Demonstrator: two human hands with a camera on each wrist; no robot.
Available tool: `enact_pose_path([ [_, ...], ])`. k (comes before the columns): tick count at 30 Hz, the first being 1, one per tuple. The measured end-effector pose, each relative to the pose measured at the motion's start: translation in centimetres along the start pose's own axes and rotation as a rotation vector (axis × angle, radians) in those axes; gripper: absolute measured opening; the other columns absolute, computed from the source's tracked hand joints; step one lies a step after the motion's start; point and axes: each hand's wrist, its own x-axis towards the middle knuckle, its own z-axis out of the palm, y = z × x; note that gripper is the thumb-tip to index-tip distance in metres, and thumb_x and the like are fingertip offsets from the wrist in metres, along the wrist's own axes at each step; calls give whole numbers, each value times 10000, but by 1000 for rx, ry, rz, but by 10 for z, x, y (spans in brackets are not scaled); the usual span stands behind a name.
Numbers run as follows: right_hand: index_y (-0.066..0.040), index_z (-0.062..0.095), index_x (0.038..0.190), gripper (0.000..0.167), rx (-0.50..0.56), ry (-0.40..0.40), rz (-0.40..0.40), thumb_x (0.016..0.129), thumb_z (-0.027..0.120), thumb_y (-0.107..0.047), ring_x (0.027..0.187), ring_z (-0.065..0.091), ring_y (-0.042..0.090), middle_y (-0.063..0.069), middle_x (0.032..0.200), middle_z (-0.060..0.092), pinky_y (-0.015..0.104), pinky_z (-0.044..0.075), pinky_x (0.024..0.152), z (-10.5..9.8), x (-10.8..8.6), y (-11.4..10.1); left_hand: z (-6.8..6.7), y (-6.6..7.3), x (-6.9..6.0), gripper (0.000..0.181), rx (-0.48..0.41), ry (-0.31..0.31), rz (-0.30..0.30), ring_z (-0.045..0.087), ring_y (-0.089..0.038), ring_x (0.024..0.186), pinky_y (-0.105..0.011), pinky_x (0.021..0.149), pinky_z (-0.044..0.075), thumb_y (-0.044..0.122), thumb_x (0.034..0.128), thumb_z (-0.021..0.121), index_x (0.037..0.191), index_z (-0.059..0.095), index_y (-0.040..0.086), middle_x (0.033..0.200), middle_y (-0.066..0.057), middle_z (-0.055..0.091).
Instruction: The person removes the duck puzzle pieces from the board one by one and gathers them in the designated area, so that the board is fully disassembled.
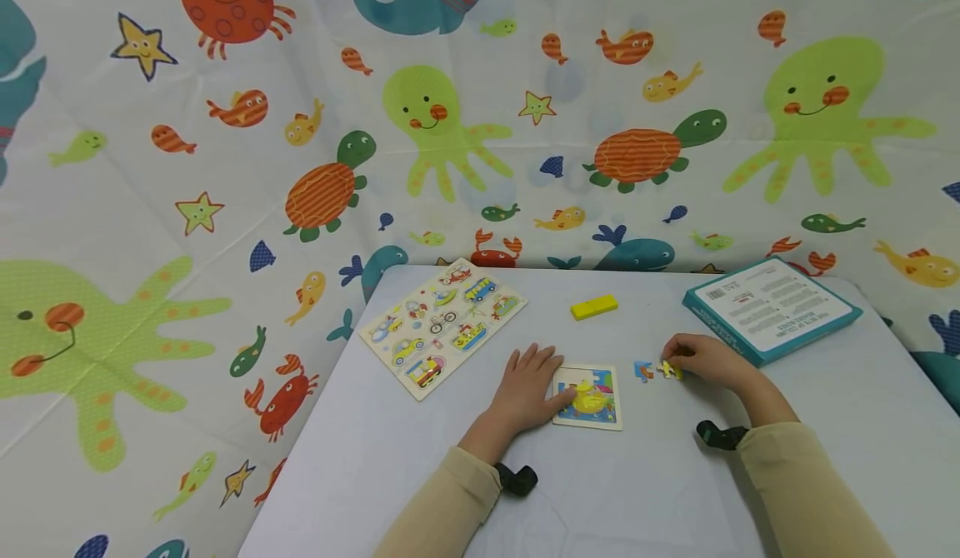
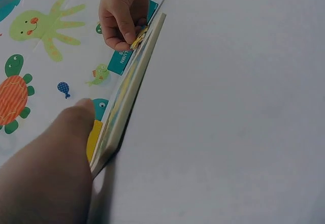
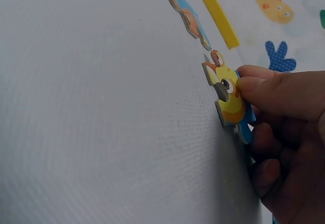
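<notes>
A yellow jigsaw piece (image 3: pixel 231 99) with a printed eye and blue edges is pinched between the thumb and fingers of my right hand (image 1: pixel 701 360), just above the table in the right wrist view. Beside it lies a blue and orange jigsaw piece (image 1: pixel 643 371). My left hand (image 1: pixel 522 390) rests with fingers spread at the left side of a small square puzzle board (image 1: pixel 618 404). Its thumb (image 2: pixel 76 125) reaches over the board's picture, which has a yellow duck on blue. Most of that picture is seen edge-on in the left wrist view.
A larger board of vehicle pictures (image 1: pixel 442 325) lies at the back left. Behind the small board is a yellow block (image 1: pixel 594 306). At the back right sits a teal and white box (image 1: pixel 772 304). A cloth printed with sea animals (image 1: pixel 465 150) hangs behind the white table (image 1: pixel 645 500).
</notes>
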Motion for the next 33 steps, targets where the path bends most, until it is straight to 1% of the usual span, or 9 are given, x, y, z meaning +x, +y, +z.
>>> enact_pose_path([
  [2,-115,654,1010,88,-2,1,2,981,599,-177,898,533,189,34,992,636,314,465,769,1,0,0,-1,0,-1,773,-4,2,46,175,-214,1536,-491,1255,136,749,932,324,1539,340,273,1620,65,285],
  [7,-123,661,1021,128,-11,9,24,979,611,-233,904,533,190,42,1004,637,301,463,754,0,-1,-3,-2,-2,-3,806,-37,3,191,193,-188,1532,-444,1259,156,736,912,419,1558,304,267,1622,73,278],
  [10,-126,660,1028,160,-28,18,34,980,613,-271,905,534,198,52,1019,636,298,458,740,-1,-1,-9,-2,-3,-4,838,-38,-7,244,198,-160,1528,-426,1261,151,760,887,442,1561,290,286,1623,74,274],
  [12,-131,655,1037,174,-38,22,41,982,609,-289,902,535,203,56,1036,629,298,455,724,-1,-2,-13,-1,-4,-4,865,-17,-14,264,201,-147,1525,-421,1262,147,788,862,446,1563,274,312,1624,76,267],
  [15,-136,650,1059,194,-35,26,42,988,599,-309,907,542,209,60,1071,624,299,460,714,-2,-3,-22,1,-5,-4,910,14,-22,277,204,-143,1521,-421,1262,142,822,819,471,1563,247,347,1625,69,260],
  [18,-136,648,1078,216,-17,24,31,992,592,-326,910,544,214,58,1082,621,301,466,713,-2,-3,-31,2,-5,-4,936,32,-26,279,201,-144,1520,-417,1263,133,834,798,488,1564,228,363,1627,65,250],
  [25,-125,652,1089,256,33,8,-13,980,611,-353,886,547,217,56,1046,625,307,484,705,6,4,-48,1,-5,-3,924,31,-36,269,214,-140,1512,-407,1264,132,810,813,501,1568,216,359,1615,73,261],
  [30,-114,638,1101,247,82,-31,-8,983,611,-329,776,570,227,82,913,633,313,491,649,18,10,-58,0,-4,-3,925,14,-42,252,217,-135,1504,-399,1265,130,810,808,510,1564,229,357,1600,83,275],
  [33,-122,638,1101,212,103,-52,-8,982,615,-296,734,572,232,91,899,612,318,495,631,25,12,-65,-1,-3,-3,927,19,-37,247,230,-129,1494,-394,1263,138,819,802,508,1560,245,353,1589,85,286],
])
